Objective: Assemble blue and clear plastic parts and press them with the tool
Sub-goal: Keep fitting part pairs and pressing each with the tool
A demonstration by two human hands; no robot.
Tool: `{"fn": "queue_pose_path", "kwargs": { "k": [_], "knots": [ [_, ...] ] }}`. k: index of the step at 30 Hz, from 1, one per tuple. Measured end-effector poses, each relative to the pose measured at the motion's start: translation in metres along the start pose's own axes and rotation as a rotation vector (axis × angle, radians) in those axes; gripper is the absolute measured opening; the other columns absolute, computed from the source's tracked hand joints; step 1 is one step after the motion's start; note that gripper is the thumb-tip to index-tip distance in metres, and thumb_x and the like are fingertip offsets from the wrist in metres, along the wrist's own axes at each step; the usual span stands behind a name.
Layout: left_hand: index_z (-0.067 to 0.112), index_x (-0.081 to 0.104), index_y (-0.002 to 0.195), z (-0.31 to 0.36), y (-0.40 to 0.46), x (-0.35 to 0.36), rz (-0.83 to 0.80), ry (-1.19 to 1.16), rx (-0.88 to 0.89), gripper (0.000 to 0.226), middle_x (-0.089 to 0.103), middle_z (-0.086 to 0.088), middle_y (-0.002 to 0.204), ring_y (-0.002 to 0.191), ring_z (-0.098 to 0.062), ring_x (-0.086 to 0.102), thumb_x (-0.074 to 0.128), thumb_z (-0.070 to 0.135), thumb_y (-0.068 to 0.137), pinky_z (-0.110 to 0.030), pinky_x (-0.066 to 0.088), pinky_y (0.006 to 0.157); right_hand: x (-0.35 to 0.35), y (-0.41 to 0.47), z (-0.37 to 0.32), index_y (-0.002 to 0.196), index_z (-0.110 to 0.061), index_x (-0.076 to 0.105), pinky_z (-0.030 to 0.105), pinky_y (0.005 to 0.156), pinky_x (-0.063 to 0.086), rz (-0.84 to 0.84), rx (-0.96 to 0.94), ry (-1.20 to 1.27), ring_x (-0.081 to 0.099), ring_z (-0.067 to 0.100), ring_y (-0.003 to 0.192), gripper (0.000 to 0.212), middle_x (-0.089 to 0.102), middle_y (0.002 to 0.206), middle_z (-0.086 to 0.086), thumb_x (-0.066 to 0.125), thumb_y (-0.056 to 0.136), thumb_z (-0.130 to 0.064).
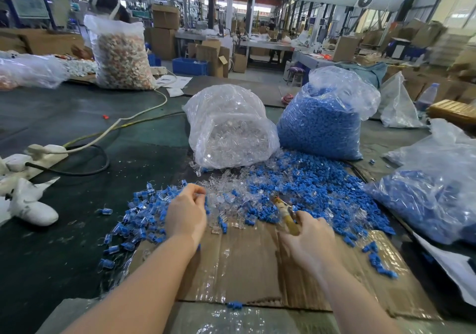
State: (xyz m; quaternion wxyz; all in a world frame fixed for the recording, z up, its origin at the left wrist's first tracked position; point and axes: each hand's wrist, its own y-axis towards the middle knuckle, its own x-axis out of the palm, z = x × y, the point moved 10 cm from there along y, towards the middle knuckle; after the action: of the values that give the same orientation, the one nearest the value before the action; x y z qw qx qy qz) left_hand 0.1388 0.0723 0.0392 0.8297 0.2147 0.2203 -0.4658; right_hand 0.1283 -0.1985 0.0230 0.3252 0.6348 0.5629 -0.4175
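On the flattened cardboard sheet (pixel 247 264), bare room lies between the forearms, with blue parts (pixel 314 186) and clear parts (pixel 221 194) heaped along its far edge. The left hand (pixel 186 213) hovers there, fingers curled, grip contents unclear. The right hand (pixel 307 238) wraps the tool (pixel 286 213), angled toward the pile. Dark bench (pixel 64 243) lies open to the left.

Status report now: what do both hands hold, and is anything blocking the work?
Left hand pinching a small part over the mixed pile. Right hand grips the tool. Cardboard in front holds only stray parts.
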Motion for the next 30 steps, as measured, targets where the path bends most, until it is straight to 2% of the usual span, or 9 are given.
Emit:
{"fn": "queue_pose_path", "kwargs": {
  "k": [3,6,10,16,19,22,26,28,30],
  "knots": [
    [0.029,0.063,0.103,-0.008,0.008,-0.024,0.133,0.267,0.082,0.018,0.065,0.002,0.081,0.076,-0.019,0.056,0.046,0.026,0.096,-0.032,0.044,0.071,-0.011,0.003,0.021,0.139,-0.021,0.034,0.037,0.102,0.034,0.131,0.054,-0.234,0.040,0.024,0.123,0.067,0.045,0.132,0.009,0.054,0.086,-0.055],
    [0.033,0.063,0.110,-0.019,0.013,-0.030,0.146,0.487,0.125,0.023,0.064,0.002,0.100,0.094,-0.020,0.051,0.045,0.028,0.096,-0.037,0.036,0.081,-0.012,0.004,0.032,0.141,-0.022,0.029,0.034,0.099,0.035,0.193,0.052,-0.380,0.041,0.025,0.120,0.071,0.044,0.131,0.009,0.047,0.086,-0.062],
    [0.039,0.062,0.113,-0.035,0.016,-0.031,0.112,0.607,0.080,0.026,0.054,0.004,0.105,0.102,-0.019,0.041,0.045,0.029,0.097,-0.036,0.031,0.084,-0.007,0.004,0.040,0.143,-0.021,0.027,0.032,0.098,0.035,0.197,0.049,-0.490,0.041,0.025,0.119,0.073,0.044,0.130,0.009,0.037,0.087,-0.067],
    [0.025,0.063,0.113,-0.007,-0.003,-0.014,0.126,0.383,0.222,0.024,0.053,0.002,0.106,0.100,-0.016,0.036,0.056,0.023,0.090,-0.029,0.030,0.089,-0.003,0.007,0.048,0.143,-0.021,0.027,0.032,0.099,0.035,0.191,0.066,-0.528,0.041,0.025,0.121,0.074,0.044,0.133,0.010,0.024,0.088,-0.070],
    [0.015,0.065,0.106,0.021,-0.025,0.018,-0.031,0.146,0.365,0.019,0.056,0.003,0.099,0.095,-0.007,0.041,0.057,0.016,0.089,-0.019,0.034,0.088,-0.003,0.007,0.049,0.143,-0.023,0.027,0.032,0.098,0.036,0.192,0.072,-0.534,0.042,0.024,0.121,0.072,0.044,0.133,0.009,0.021,0.088,-0.070],
    [0.015,0.061,0.114,0.034,-0.044,0.052,-0.190,0.118,0.427,0.024,0.060,0.002,0.109,0.097,-0.004,0.047,0.051,0.016,0.093,-0.013,0.035,0.091,-0.005,0.004,0.048,0.141,-0.023,0.029,0.035,0.101,0.033,0.192,0.088,-0.543,0.041,0.025,0.122,0.070,0.044,0.133,0.008,0.022,0.088,-0.069],
    [0.021,0.038,0.139,0.033,-0.062,0.087,-0.281,0.257,0.417,0.044,0.044,0.002,0.138,0.128,-0.010,0.034,0.042,0.010,0.097,-0.023,0.024,0.109,-0.005,-0.002,0.017,0.138,-0.019,0.037,0.037,0.109,0.027,0.271,-0.099,-0.480,0.037,0.023,0.128,0.048,0.043,0.136,0.006,0.038,0.096,-0.043],
    [0.021,0.034,0.141,0.033,-0.068,0.096,-0.295,0.311,0.417,0.048,0.040,0.002,0.140,0.131,-0.011,0.030,0.044,0.007,0.096,-0.025,0.023,0.111,0.004,-0.005,-0.010,0.133,-0.014,0.048,0.036,0.108,0.030,0.263,-0.283,-0.400,0.042,0.024,0.126,0.038,0.049,0.133,0.006,0.044,0.095,-0.017],
    [0.021,0.038,0.139,0.033,-0.072,0.101,-0.292,0.319,0.435,0.047,0.044,0.005,0.134,0.125,-0.010,0.033,0.047,0.007,0.094,-0.024,0.029,0.107,0.011,-0.005,-0.029,0.123,-0.011,0.057,0.037,0.102,0.037,0.261,-0.375,-0.345,0.048,0.026,0.121,0.036,0.056,0.125,0.007,0.047,0.089,-0.005]
  ]
}}
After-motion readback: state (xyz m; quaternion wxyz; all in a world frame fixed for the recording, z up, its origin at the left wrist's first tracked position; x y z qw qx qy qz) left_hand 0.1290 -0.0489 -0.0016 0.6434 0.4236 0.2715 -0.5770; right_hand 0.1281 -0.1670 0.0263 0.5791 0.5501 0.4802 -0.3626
